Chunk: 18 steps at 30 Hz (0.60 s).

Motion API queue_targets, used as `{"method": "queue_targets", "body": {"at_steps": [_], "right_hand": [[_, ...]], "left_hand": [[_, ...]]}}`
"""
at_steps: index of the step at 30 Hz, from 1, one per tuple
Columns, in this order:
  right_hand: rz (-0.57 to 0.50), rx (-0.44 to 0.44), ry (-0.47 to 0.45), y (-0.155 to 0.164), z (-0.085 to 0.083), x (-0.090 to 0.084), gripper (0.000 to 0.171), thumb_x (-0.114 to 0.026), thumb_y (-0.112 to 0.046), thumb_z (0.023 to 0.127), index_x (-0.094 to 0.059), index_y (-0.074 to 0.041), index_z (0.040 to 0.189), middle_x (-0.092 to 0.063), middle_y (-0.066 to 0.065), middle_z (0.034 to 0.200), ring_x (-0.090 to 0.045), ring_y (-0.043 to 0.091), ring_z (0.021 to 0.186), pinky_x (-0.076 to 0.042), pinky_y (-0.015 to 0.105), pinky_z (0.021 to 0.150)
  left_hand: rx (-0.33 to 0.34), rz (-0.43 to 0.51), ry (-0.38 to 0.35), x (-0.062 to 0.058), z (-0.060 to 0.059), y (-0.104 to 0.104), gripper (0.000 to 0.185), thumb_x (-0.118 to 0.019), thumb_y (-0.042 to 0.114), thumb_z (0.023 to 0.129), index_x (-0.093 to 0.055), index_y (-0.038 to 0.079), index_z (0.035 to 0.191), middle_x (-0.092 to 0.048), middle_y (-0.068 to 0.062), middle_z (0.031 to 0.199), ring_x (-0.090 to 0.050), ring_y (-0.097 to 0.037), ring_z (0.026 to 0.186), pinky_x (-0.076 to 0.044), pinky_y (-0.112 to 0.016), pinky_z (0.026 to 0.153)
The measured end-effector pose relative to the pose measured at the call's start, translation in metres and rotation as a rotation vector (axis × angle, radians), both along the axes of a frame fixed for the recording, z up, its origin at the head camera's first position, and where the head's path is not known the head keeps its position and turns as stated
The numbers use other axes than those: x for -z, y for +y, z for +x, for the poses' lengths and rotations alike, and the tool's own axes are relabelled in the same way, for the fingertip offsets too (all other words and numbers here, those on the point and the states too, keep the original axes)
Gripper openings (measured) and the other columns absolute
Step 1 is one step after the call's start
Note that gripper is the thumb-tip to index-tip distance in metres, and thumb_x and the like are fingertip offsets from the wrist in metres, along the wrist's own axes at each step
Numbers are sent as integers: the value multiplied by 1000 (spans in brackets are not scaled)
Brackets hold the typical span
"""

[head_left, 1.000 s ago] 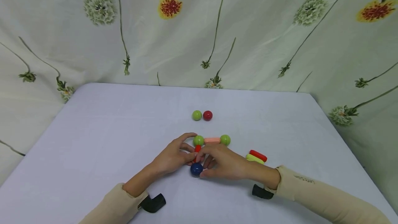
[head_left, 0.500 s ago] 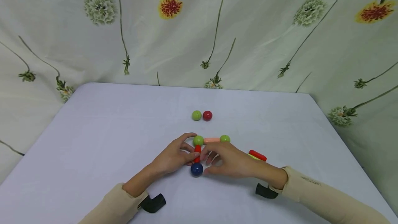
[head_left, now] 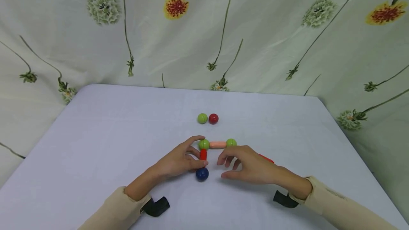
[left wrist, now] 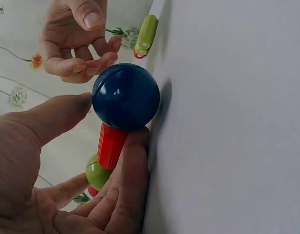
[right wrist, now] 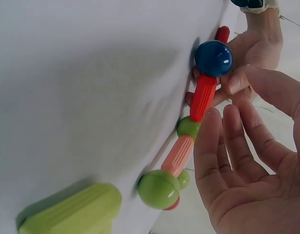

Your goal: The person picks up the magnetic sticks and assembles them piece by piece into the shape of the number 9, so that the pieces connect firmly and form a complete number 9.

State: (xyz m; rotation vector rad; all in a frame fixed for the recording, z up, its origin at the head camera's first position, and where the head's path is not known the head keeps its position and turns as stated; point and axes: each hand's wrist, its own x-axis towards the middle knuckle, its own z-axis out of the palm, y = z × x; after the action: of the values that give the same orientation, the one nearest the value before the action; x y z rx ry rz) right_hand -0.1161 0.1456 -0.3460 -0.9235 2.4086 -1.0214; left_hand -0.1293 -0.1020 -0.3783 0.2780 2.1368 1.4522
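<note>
Magnetic toy sticks and balls form an L on the table. A blue ball (head_left: pixel 202 174) sits at the near end of a red stick (head_left: pixel 203 154). The stick's far end meets a green ball (head_left: pixel 203 144), from which a pink stick (head_left: pixel 218 144) runs right to another green ball (head_left: pixel 231 142). My left hand (head_left: pixel 179 160) holds the red stick between thumb and fingers, its index finger at the corner green ball. To the right, my right hand (head_left: pixel 250 166) hovers apart from the pieces, fingers loosely bent around nothing.
A loose green ball (head_left: pixel 202 118) and a red ball (head_left: pixel 213 118) lie farther back. Behind the right hand a loose red stick (head_left: pixel 266 158) partly shows, beside a yellow-green stick (right wrist: pixel 72 212). Another red piece (right wrist: pixel 223 33) shows beyond the blue ball in the right wrist view.
My right hand has let go near the blue ball and drawn back to the right, its fingers spreading. The left hand stays at the red stick, its thumb shifted slightly.
</note>
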Motion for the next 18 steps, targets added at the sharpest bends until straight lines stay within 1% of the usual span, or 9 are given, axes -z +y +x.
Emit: {"method": "queue_targets", "body": {"at_steps": [5,8,13,18], "right_hand": [[37,18,24,12,0,-1,26,-74,-24,81,-62,-18,103,-62,-2,98,-59,14,85,-52,24,66],[46,30,45,20,1,0,25,-74,-25,80,-63,-20,102,-63,-3,95,-58,14,82,-49,23,62],[33,61,85,32,1,4,26,-74,-27,80,-64,-21,103,-64,-5,95,-57,12,79,-47,22,59],[9,89,123,44,1,9,27,-74,-29,80,-63,-21,103,-65,-6,96,-57,10,79,-45,22,58]], "left_hand": [[45,39,-24,-1,1,-2,84,-78,26,76,-29,27,144,-54,-13,119,-68,-17,85,-52,-34,79],[58,43,-33,0,1,-3,89,-81,25,73,-28,27,145,-53,-13,120,-67,-17,87,-51,-33,80],[69,27,-29,-1,0,-4,94,-83,22,69,-27,29,144,-53,-11,120,-66,-16,90,-51,-33,81],[89,25,-18,-1,-1,-4,97,-84,18,68,-26,29,145,-53,-11,119,-65,-16,90,-51,-33,81]]}}
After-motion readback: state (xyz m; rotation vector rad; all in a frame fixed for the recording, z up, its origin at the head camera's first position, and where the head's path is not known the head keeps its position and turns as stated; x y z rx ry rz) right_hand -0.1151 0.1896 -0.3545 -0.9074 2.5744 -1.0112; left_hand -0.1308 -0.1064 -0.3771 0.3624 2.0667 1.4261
